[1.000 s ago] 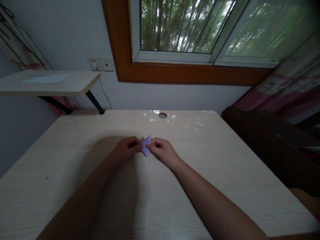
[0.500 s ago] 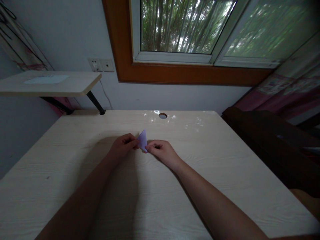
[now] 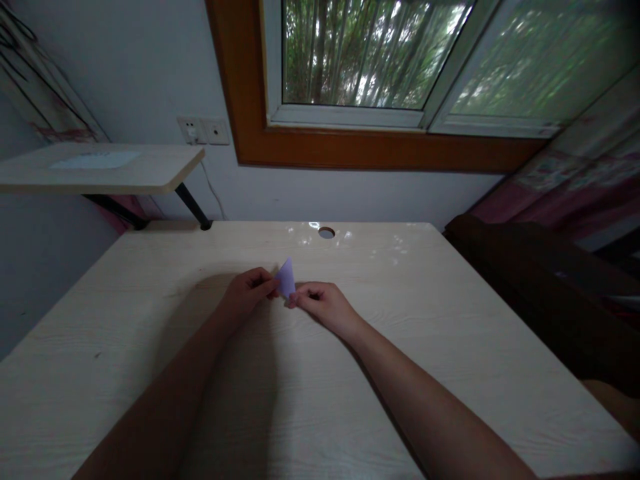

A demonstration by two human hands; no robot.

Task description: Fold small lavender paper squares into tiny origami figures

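A small piece of folded purple paper (image 3: 287, 277), roughly triangular with its point upward, is held between my two hands just above the table. My left hand (image 3: 250, 285) pinches its left edge between thumb and fingers. At the lower right corner, my right hand (image 3: 323, 300) grips the paper with thumb and fingertips. The fingertips cover parts of both edges, so the folds there are hidden.
The pale wooden table (image 3: 400, 333) has a round cable hole (image 3: 327, 232) near its back edge. A raised shelf (image 3: 165, 175) on black legs stands at the back left, with a white sheet (image 3: 95, 160) on it. Behind are a wall socket (image 3: 191, 131) and a window (image 3: 355, 53).
Both hands keep their pinch on the purple paper. The right fingertips have shifted very slightly at its lower corner; the camera view has moved a little.
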